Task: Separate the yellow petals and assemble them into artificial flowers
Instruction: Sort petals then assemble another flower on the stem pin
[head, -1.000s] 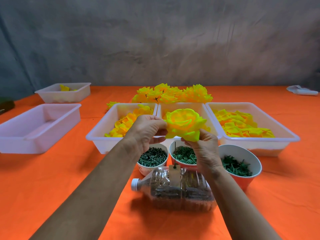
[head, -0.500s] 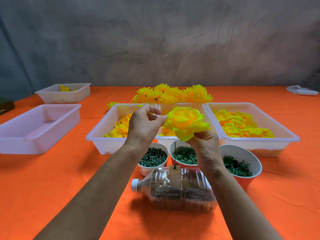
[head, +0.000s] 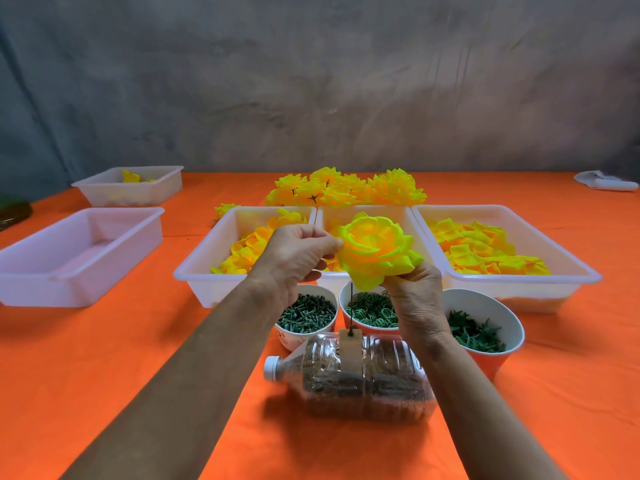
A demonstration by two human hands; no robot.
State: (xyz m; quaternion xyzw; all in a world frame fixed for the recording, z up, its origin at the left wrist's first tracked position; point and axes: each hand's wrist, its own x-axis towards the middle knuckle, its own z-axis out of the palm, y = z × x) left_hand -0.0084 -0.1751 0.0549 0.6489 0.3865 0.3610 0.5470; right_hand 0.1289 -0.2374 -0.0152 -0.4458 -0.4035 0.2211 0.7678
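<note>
Above bowls (head: 370, 308), both hands grip flower (head: 377, 252).

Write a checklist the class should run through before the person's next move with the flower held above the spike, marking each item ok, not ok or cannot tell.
1. Flower supported from below by the right hand: ok.
2. Left hand pinching the flower's outer petal edge: ok.
3. Spike standing upright on the bottle: ok.
4. Flower actually threaded on the spike: cannot tell, the petals hide the top.
5. Petals to hand in the right tray: ok.
6. Green rings in the middle bowl within reach: ok.
</note>
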